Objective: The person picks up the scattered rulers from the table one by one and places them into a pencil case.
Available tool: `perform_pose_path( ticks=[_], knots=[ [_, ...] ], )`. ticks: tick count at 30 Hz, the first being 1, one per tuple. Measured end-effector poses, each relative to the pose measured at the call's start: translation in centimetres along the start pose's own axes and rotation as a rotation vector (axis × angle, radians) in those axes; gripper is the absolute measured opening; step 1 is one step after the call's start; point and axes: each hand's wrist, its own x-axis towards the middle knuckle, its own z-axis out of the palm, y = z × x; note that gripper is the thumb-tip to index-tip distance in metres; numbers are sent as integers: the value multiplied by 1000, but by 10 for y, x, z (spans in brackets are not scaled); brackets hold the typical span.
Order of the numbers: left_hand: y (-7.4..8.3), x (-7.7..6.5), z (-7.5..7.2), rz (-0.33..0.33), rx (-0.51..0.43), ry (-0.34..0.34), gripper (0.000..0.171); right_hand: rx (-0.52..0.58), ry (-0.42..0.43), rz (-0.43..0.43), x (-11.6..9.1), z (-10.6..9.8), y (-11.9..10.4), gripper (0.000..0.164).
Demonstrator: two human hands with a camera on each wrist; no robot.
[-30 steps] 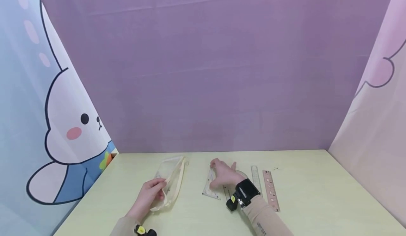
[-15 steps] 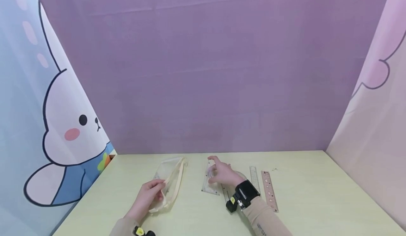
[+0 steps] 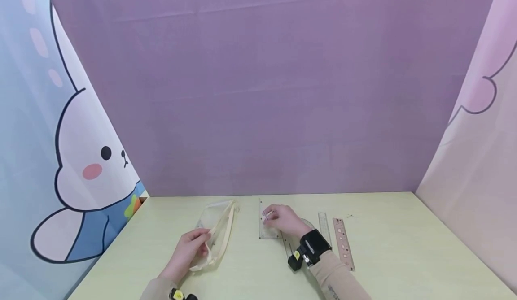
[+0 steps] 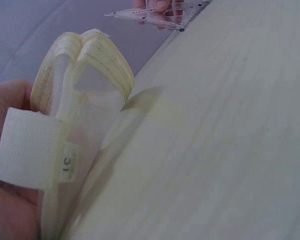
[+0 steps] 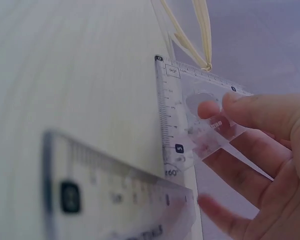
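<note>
My left hand point(image 3: 189, 248) holds a pale, see-through zip pouch point(image 3: 227, 239) by its edge, with its mouth gaping. In the left wrist view, a white tab and a small label show on the pouch point(image 4: 97, 105). My right hand point(image 3: 284, 220) pinches a clear set square point(image 3: 264, 233) between thumb and fingers through the area of its round hole. Its printed scales and a 60° mark show on the set square point(image 5: 172, 120) in the right wrist view. Under the right wrist lies a clear protractor point(image 3: 308, 222), partly hidden.
Right of the protractor lie a narrow clear ruler point(image 3: 324, 224) and a pinkish ruler point(image 3: 344, 245) with cut-out shapes. A small dark mark point(image 3: 351, 215) is on the pale table point(image 3: 404, 246). A purple cloth wall point(image 3: 282, 111) rises behind the table's far edge.
My right hand's spread fingers have drawn together into a pinch on the set square. The set square has turned straighter and shifted slightly away from me. My left hand and the pouch stay put.
</note>
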Motion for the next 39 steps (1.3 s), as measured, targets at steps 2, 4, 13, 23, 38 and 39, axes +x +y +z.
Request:
perform_pose_path(
  ticks=[2, 4, 13, 23, 38, 39],
  knots=[
    [0, 0, 0, 0, -1, 3, 28, 6, 5, -10, 1, 0, 2, 18],
    [1, -1, 0, -1, -2, 5, 28, 6, 16, -15, 2, 0, 2, 16],
    [2, -1, 1, -8, -9, 9, 28, 49, 56, 19, 3, -4, 0, 14],
    [1, -1, 1, -12, -2, 8, 27, 98, 65, 72, 4, -4, 6, 13],
    [1, 0, 0, -10, -2, -3, 29, 151, 85, 153, 5, -3, 12, 19],
    [1, 0, 0, -8, 2, -3, 29, 157, 87, 159, 4, -3, 11, 19]
  ],
)
